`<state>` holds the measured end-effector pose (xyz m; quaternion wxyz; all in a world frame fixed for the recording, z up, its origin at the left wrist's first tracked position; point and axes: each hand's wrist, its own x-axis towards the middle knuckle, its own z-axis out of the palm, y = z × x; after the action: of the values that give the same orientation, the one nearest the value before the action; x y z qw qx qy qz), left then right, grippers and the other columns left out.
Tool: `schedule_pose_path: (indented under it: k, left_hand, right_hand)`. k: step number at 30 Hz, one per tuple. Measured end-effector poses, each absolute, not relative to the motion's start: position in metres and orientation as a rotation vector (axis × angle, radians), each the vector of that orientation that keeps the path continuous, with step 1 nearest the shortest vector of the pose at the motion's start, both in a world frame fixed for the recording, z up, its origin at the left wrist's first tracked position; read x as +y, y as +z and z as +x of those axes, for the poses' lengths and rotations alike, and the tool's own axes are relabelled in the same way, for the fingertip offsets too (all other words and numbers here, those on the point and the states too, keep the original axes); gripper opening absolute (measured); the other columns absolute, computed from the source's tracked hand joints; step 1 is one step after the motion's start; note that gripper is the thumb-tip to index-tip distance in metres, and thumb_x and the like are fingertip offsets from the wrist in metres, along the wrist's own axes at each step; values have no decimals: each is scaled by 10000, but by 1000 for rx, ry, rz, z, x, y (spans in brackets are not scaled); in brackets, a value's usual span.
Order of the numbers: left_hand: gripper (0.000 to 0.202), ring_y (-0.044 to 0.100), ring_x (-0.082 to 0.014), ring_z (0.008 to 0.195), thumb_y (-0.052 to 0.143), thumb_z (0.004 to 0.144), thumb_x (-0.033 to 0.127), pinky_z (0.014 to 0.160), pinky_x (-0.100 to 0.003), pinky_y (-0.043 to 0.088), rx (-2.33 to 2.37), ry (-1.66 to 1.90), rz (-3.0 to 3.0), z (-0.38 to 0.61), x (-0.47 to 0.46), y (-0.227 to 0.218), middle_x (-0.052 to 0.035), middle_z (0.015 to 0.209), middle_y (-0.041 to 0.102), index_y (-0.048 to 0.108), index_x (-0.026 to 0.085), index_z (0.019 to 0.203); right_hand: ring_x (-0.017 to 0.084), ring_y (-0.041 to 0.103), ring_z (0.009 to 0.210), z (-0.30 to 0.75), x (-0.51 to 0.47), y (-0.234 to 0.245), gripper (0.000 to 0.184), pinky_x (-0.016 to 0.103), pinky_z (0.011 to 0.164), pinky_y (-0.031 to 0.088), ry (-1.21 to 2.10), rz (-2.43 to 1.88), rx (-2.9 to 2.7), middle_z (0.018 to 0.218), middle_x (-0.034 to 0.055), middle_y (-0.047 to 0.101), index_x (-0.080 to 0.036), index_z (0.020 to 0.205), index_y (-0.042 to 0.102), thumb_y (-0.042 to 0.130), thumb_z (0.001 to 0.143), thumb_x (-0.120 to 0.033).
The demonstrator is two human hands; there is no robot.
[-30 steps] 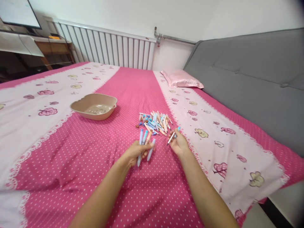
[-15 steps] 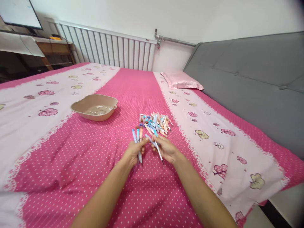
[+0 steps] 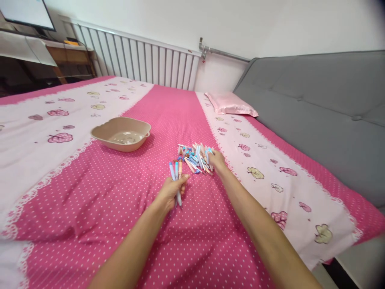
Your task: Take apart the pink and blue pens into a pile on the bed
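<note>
While the left hand (image 3: 172,193) is closed tight around a bunch of pens (image 3: 176,171), fingers wrapped on the barrels and caps pointing up and away from the person, the right hand (image 3: 217,159) is stretched out onto the pen pile (image 3: 195,155). Right fingertips sit among the loose pens; cannot tell if they pinch one. Hands are apart, right one farther out than left. Bunch has blue and orange pens, tips poking out below the fist. Pile lies just beyond the bunch on the dotted pink middle strip of the bedspread (image 3: 168,112), about mid-bed, close to the strip's lace border on the headboard side. Beige plastic bowl (image 3: 126,146) sits at the strip's opposite border, well apart from the pile; bits inside too small to tell. Pink pillow (image 3: 230,105) lies at the bed's far edge, against the grey padded headboard (image 3: 315,108). White radiator (image 3: 135,56) stands past the far edge. Monitor (image 3: 27,12) above a desk (image 3: 69,54), beyond the bed's far corner.
</note>
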<state>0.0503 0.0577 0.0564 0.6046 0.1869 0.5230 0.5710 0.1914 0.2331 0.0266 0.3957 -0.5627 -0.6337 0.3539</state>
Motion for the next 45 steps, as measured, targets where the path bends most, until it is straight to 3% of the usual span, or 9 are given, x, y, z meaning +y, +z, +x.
schedule_pose_path:
  k: [4,9,16,24,27,30,32,37,45]
  left_hand:
    - [47,421,-26,333,591,738,59,349,-121,347,1172,1276,418,51,56,60,51,447,493,576,100,719]
    - [187,536,-49,438,487,746,-46,457,-142,449,1103,1193,396,52,54,66,-28,597,612,622,66,811]
    - [184,555,-67,430,512,713,-69,451,-142,454,1055,1117,459,56,53,62,-34,541,620,621,74,674]
    - [113,663,-154,725,583,773,96,707,-236,523,1000,1103,487,54,54,66,-122,777,703,682,60,812]
    - [84,639,-119,622,625,745,128,562,-187,496,1071,1121,512,51,55,64,-93,717,693,683,75,772]
    - [159,449,-36,362,715,664,235,336,-134,279,1174,1169,615,54,56,59,9,456,563,650,94,632]
    - [275,316,-14,300,753,596,336,316,-151,177,1204,1191,706,58,55,56,61,349,437,610,106,553]
    - [301,363,-35,301,821,443,289,372,-190,266,1282,1255,820,66,54,55,50,367,499,603,119,562]
    - [247,449,-85,311,723,583,253,491,-237,375,1188,1334,886,69,48,50,28,331,505,525,146,482]
  right_hand:
    - [265,573,1001,198,223,31,218,358,853,383,829,-1512,-1566,955,93,675,-171,824,679,537,711,-292]
    - [200,581,983,201,175,43,335,304,826,416,826,-1430,-1526,1074,79,644,-164,1028,626,469,781,-328]
    - [92,501,435,174,105,48,358,227,466,394,1775,-937,-1484,548,-6,594,-147,678,614,644,665,-503]
    - [69,492,505,187,118,54,342,201,508,361,1724,-1059,-1086,567,-13,591,-139,667,658,719,592,-467]
    - [54,449,508,191,122,54,333,192,499,314,1677,-1101,-1063,562,-33,562,-145,655,660,733,575,-460]
    - [53,406,484,188,121,52,332,202,500,293,1685,-1104,-1091,519,-52,518,-145,631,636,747,557,-449]
    - [57,392,469,184,118,50,343,211,499,288,1692,-1088,-1106,492,-60,494,-146,598,603,748,554,-454]
    - [70,427,474,177,109,52,370,225,514,318,1653,-1085,-1161,503,-41,528,-141,558,569,755,527,-460]
    - [85,462,485,179,98,58,330,237,529,335,1600,-1101,-1323,502,-14,566,-126,538,620,785,497,-408]
